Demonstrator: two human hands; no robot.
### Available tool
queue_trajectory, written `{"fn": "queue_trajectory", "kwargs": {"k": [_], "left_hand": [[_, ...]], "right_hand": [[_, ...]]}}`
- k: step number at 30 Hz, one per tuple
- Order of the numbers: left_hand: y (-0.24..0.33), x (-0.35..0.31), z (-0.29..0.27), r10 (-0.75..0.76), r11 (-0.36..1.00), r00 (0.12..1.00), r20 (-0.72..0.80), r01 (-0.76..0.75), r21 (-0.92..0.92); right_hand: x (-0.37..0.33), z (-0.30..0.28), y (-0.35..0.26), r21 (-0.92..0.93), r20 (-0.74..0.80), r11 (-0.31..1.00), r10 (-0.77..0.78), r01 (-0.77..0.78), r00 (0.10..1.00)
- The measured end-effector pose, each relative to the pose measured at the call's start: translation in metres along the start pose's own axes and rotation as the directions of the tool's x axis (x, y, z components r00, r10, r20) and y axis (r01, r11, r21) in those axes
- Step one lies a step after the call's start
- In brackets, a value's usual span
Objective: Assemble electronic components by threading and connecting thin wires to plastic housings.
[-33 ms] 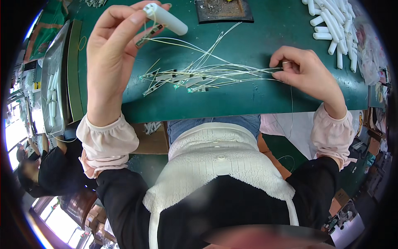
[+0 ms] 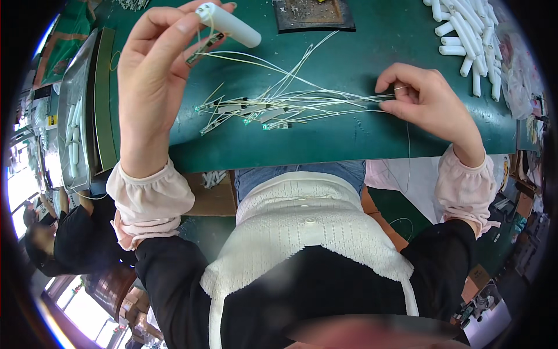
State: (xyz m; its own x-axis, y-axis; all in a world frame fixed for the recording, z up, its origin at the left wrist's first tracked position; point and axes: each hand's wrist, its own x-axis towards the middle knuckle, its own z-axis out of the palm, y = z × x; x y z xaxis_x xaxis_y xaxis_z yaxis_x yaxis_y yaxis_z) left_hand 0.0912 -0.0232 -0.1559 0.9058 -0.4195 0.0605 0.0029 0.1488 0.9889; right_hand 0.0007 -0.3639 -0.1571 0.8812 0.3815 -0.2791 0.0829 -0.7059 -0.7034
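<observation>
Raised at the upper left, my left hand (image 2: 152, 75) is closed on a white plastic tube (image 2: 237, 29), tilted with its far end down to the right. A small narrow circuit board (image 2: 206, 46) hangs by thin wires from the tube's near end, beside my fingers. Long pale wires (image 2: 256, 56) run from the board across to the right. Several more boards (image 2: 256, 109) with wires lie in a loose bundle on the green table. My right hand (image 2: 430, 99) is curled around the bundle's wire ends, thumb and forefinger on either side; the exact grip is partly hidden.
A heap of white tubes (image 2: 468, 35) lies at the far right, next to clear plastic bags (image 2: 520, 70). A dark square tray (image 2: 315, 16) with bits in it sits at the back. Left stands a metal tray (image 2: 72, 122) holding tubes; a person (image 2: 75, 238) is beyond it.
My left hand has shifted slightly left, taking the white tube and its circuit board along. The right hand and the bundle look almost unchanged.
</observation>
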Motion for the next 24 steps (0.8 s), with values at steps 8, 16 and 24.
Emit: {"fn": "queue_trajectory", "kwargs": {"k": [8, 16, 24], "left_hand": [[0.057, -0.020, 0.007, 0.083, 0.951, 0.964, -0.254, -0.153, -0.270], [0.097, -0.171, -0.141, 0.145, 0.885, 0.936, -0.322, -0.268, -0.380], [0.087, -0.262, -0.120, 0.243, 0.605, 0.557, -0.794, 0.552, 0.573]], "right_hand": [[0.011, 0.010, -0.008, -0.069, -0.057, 0.991, -0.122, 0.118, 0.991], [0.002, 0.002, 0.010, 0.165, -0.136, 0.986, 0.036, -0.013, 0.990], [-0.032, -0.062, 0.097, -0.740, -0.469, 0.577, -0.074, -0.345, 0.880]]}}
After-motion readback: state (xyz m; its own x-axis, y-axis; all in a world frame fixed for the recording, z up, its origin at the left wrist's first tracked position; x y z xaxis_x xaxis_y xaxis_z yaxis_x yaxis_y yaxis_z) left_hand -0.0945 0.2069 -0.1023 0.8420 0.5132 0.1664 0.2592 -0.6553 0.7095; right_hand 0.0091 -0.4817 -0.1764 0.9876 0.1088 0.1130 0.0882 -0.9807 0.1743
